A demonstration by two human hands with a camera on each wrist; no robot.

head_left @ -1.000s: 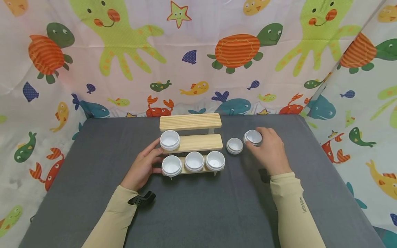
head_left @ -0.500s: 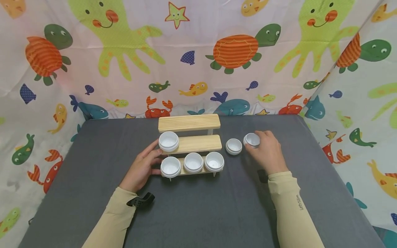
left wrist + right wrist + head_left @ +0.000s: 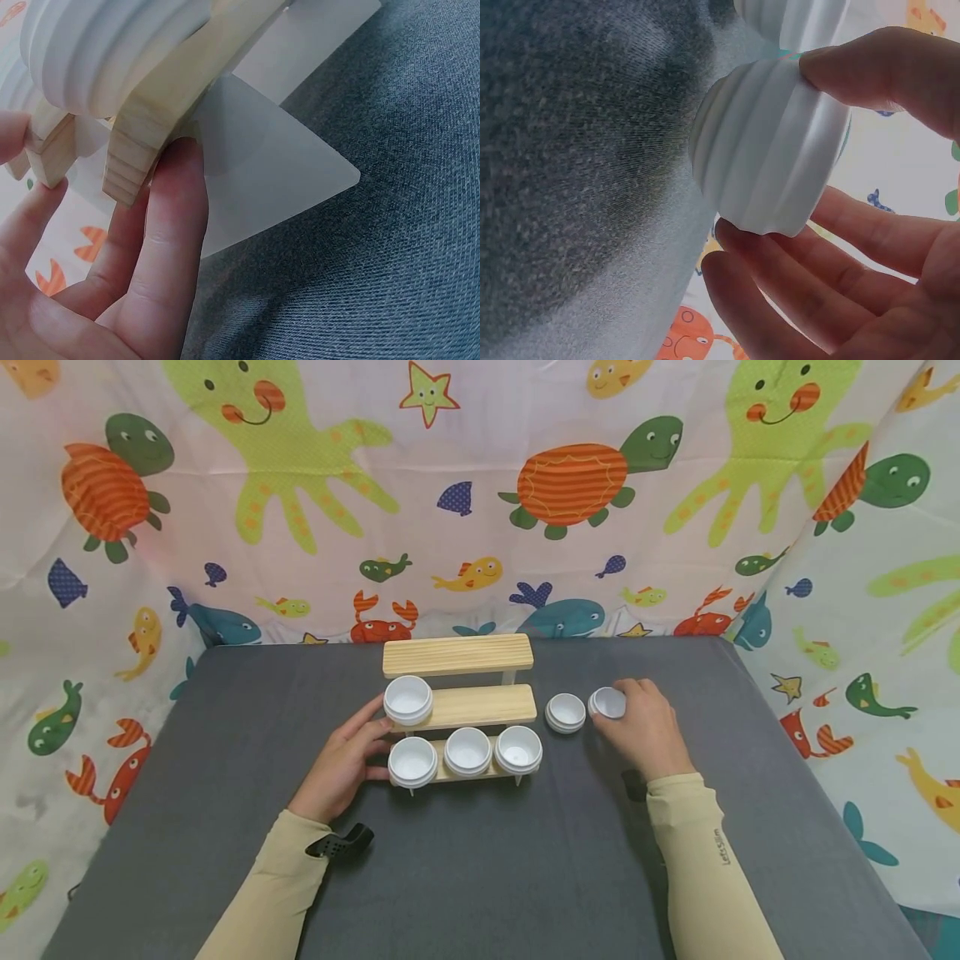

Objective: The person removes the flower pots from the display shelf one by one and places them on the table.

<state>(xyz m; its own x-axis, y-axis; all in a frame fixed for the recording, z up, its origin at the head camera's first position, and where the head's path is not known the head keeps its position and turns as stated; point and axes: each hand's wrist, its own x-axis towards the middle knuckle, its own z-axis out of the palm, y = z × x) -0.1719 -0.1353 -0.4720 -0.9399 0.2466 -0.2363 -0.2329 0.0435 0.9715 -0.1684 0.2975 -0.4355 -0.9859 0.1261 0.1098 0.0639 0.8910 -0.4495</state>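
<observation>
Pinching a white bowl [image 3: 606,705] between thumb and fingers, probably to keep it level: right hand [image 3: 647,728], just beside a second bowl [image 3: 566,714] on the table [image 3: 480,868]. Can't tell if it's lifted. Left hand [image 3: 340,766] grips the stepped rack's [image 3: 457,656] left end, likely steadying it under its four bowls [image 3: 468,753], one on the middle step [image 3: 487,705].

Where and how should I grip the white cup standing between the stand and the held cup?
Probably from above and the near side: pinch the upright cup just below its round rim, thumb on the near wall, fingers on the far. The stand and the held cup crowd its left and right.
</observation>
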